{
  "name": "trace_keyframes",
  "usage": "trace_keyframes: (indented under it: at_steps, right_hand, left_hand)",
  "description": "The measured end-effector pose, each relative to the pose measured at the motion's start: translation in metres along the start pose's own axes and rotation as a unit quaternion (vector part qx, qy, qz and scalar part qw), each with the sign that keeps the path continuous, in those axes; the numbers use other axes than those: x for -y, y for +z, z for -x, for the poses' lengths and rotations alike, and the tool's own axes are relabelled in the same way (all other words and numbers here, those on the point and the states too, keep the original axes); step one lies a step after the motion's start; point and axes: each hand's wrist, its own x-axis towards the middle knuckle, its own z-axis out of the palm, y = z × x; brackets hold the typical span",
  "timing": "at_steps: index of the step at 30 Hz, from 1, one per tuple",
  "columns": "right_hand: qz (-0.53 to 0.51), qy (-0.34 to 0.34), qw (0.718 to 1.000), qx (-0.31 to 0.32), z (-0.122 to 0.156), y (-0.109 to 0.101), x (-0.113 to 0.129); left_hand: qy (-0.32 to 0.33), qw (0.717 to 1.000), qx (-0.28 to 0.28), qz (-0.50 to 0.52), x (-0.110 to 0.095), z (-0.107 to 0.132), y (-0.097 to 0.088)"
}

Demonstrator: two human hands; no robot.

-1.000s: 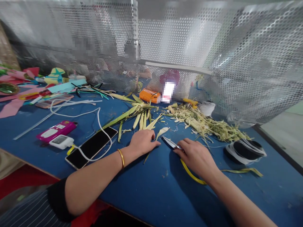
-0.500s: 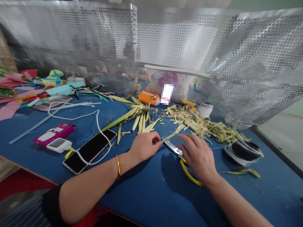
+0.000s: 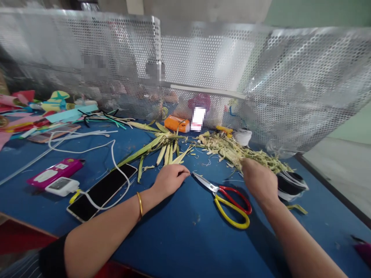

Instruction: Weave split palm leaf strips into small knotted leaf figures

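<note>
My left hand [image 3: 171, 180] rests low over the blue table, thumb and forefinger pinched together; whatever lies between the tips is too small to make out. Just right of those fingertips lie scissors [image 3: 214, 188] with one red and one yellow handle, blades nearly closed, untouched. My right hand [image 3: 260, 182] is closed at the near edge of a pile of shredded husk [image 3: 228, 148]. Its fingertips are turned away, so what they hold, if anything, is hidden. Behind my left hand spreads a bunch of long green-yellow husk leaves [image 3: 156, 143].
A black phone [image 3: 101, 191], a magenta device [image 3: 56, 172] and a white charger [image 3: 62, 186] with its cable lie left. An orange packet [image 3: 176, 124] is at the back before a perforated metal screen [image 3: 203, 58]. A black roll [image 3: 291, 185] stands right.
The knobbed husk strip is gone from my left fingers. My right hand has moved right and away from me to the shredded pile, uncovering the scissors. The camera view has shifted slightly.
</note>
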Motion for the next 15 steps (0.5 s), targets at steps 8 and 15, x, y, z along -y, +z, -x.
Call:
trace_keyframes:
  at_steps: [8, 15]
  right_hand:
    - [-0.508, 0.178, 0.835, 0.119, -0.004, 0.013, 0.001]
    - [-0.707, 0.121, 0.653, 0.242, 0.012, -0.017, 0.049]
  left_hand:
    - [0.047, 0.998, -0.036, -0.019, -0.017, -0.001, -0.002]
    - [-0.041, 0.926, 0.090, 0.365, -0.066, -0.023, 0.009]
